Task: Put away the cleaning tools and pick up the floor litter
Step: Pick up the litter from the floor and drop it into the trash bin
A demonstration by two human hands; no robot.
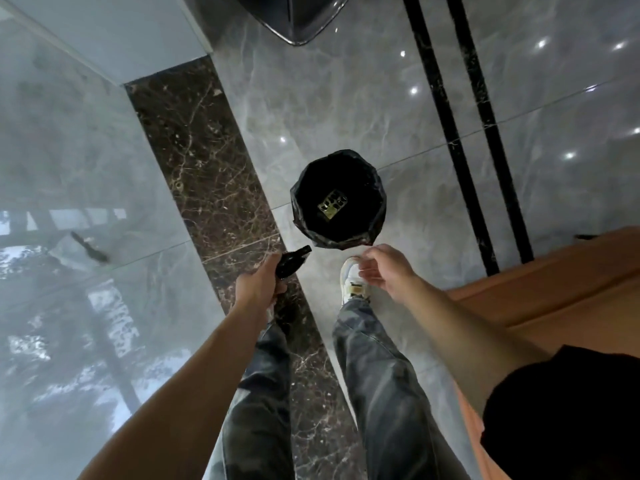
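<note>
A small bin (301, 202) lined with a black bag stands on the grey marble floor just ahead of my feet. A gold-coloured flat piece of litter (332, 205) lies at its bottom. My left hand (258, 284) is shut on a dark shiny object (292, 262), which points toward the bin's near-left side and stays outside its rim. My right hand (388, 271) hovers above my white shoe, near the bin's near edge, fingers loosely curled and holding nothing.
A dark brown marble strip (194, 161) runs diagonally under my left leg. A glass wall (69, 202) fills the left side. An orange wooden surface (554, 282) stands at the right. A dark curved object (294, 15) sits at the top.
</note>
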